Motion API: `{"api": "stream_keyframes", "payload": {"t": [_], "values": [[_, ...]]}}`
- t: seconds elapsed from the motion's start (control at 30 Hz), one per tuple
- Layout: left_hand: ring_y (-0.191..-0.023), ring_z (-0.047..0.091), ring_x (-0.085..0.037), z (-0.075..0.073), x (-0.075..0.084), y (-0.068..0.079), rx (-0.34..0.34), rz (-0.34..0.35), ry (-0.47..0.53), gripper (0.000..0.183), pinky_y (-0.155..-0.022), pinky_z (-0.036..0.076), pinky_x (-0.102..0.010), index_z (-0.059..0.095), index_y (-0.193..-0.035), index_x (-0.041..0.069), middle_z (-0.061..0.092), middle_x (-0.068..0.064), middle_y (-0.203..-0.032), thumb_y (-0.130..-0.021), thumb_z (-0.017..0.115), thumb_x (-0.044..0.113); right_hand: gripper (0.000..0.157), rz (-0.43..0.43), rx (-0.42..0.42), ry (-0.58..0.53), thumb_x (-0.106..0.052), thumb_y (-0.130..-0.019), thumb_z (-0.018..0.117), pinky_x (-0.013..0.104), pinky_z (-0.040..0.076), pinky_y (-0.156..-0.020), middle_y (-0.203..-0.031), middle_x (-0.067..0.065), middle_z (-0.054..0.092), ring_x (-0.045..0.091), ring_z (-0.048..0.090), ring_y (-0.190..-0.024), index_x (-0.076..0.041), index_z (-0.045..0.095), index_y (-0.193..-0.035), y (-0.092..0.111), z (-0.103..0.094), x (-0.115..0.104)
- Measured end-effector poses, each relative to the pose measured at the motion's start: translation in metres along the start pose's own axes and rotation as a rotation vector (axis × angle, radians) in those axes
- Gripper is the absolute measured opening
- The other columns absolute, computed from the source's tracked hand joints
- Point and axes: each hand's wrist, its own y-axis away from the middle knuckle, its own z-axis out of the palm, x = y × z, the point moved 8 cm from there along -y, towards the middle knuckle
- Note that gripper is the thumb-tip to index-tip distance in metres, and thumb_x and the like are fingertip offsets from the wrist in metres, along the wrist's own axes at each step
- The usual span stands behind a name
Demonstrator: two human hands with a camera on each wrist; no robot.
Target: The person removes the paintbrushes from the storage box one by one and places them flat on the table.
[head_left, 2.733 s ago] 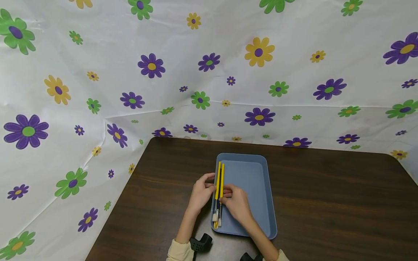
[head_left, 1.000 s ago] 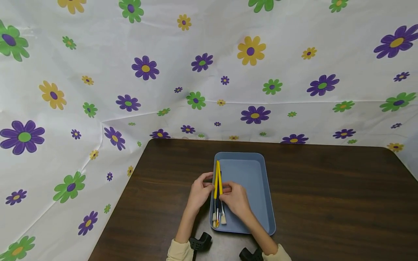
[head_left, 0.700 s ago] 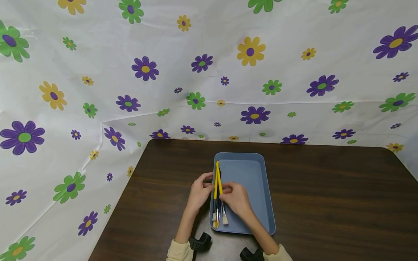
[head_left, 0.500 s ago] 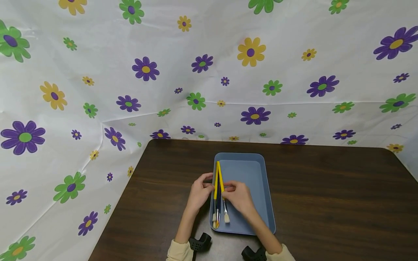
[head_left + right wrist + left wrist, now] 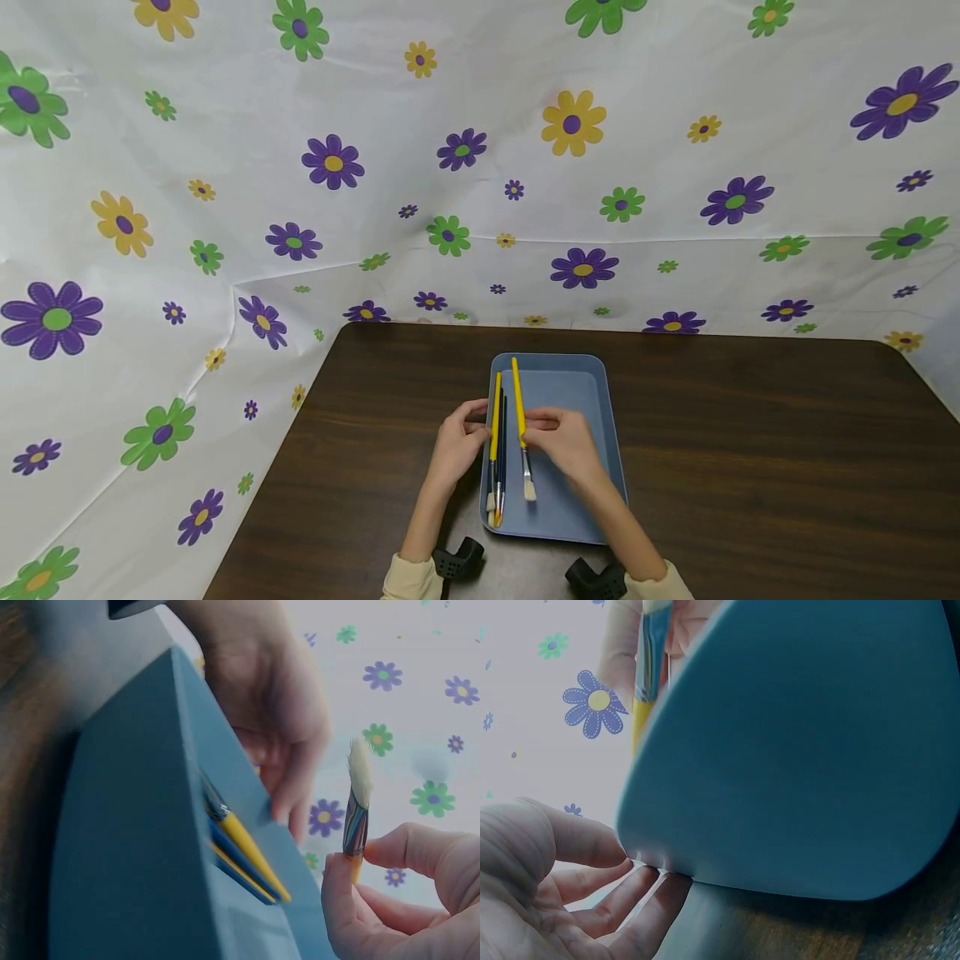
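Note:
My right hand [image 5: 567, 446] pinches a paintbrush [image 5: 519, 400] with a yellow handle and pale bristles between thumb and fingers, above the blue-grey tray [image 5: 566, 387]. The right wrist view shows this paintbrush [image 5: 357, 802] with its bristles up and its metal ferrule right at my fingertips. On the tray's left side, my left hand [image 5: 457, 446] grips the rim, thumb and fingers at its edge, as the left wrist view shows of the hand [image 5: 577, 885] too. Several other brushes lie along the tray's left wall, among them a yellow-handled brush [image 5: 495, 417] and a dark-handled brush [image 5: 503, 433].
The tray sits on a dark wooden table [image 5: 750, 450]. Behind the table hangs a white sheet [image 5: 420, 108] with printed flowers. Black wrist devices [image 5: 459, 558] are worn at both cuffs.
My right hand has drawn the yellow-handled paintbrush away from the other brushes, to the right and slightly farther back. The left hand has stayed at the tray's rim.

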Motion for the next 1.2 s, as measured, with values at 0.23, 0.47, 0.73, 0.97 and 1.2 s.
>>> {"api": "stream_keyframes", "payload": {"t": [0.23,0.47,0.73,0.97,1.2], "values": [[-0.101,0.069,-0.036,0.0,0.0,0.001,-0.001,0.005,0.019,0.045,-0.071,0.052,-0.035,0.06,-0.137,-0.007,0.063,-0.026,-0.131,-0.092,0.062,-0.004,0.036,0.022,-0.013,-0.04,0.009,-0.083,0.069,0.028,0.059,-0.07,-0.095,0.018,0.073,0.019,0.07,-0.077,0.016,0.068,-0.117,-0.003,-0.014,-0.006],[-0.101,0.07,-0.032,0.0,-0.001,-0.001,-0.004,0.007,-0.002,0.045,-0.074,0.055,-0.036,0.061,-0.137,-0.005,0.064,-0.024,-0.13,-0.091,0.061,-0.004,0.037,0.024,-0.014,-0.035,0.006,-0.087,0.069,0.028,0.06,-0.072,-0.1,0.019,0.074,0.018,0.072,-0.08,0.017,0.066,-0.122,-0.004,-0.032,-0.011],[-0.101,0.07,-0.031,0.0,0.001,0.001,-0.004,-0.009,0.002,0.046,-0.077,0.056,-0.039,0.062,-0.137,-0.003,0.064,-0.023,-0.131,-0.091,0.062,-0.002,0.038,0.031,-0.03,-0.06,0.007,-0.09,0.066,0.027,0.059,-0.07,-0.099,0.016,0.074,0.014,0.073,-0.078,0.019,0.062,-0.126,-0.007,-0.051,-0.015],[-0.1,0.07,-0.03,0.0,0.0,0.0,-0.002,-0.003,0.008,0.046,-0.076,0.056,-0.04,0.062,-0.137,-0.004,0.064,-0.023,-0.131,-0.091,0.062,-0.003,0.039,0.032,-0.038,-0.043,0.004,-0.094,0.066,0.028,0.06,-0.071,-0.102,0.016,0.074,0.014,0.074,-0.079,0.019,0.059,-0.13,-0.006,-0.066,-0.017],[-0.098,0.069,-0.027,0.0,-0.003,0.0,-0.003,-0.014,-0.007,0.045,-0.073,0.054,-0.033,0.063,-0.136,-0.002,0.065,-0.021,-0.13,-0.092,0.062,-0.002,0.042,0.028,-0.039,-0.052,0.003,-0.095,0.065,0.028,0.06,-0.07,-0.104,0.016,0.074,0.012,0.075,-0.079,0.02,0.055,-0.132,-0.005,-0.08,-0.02]]}}
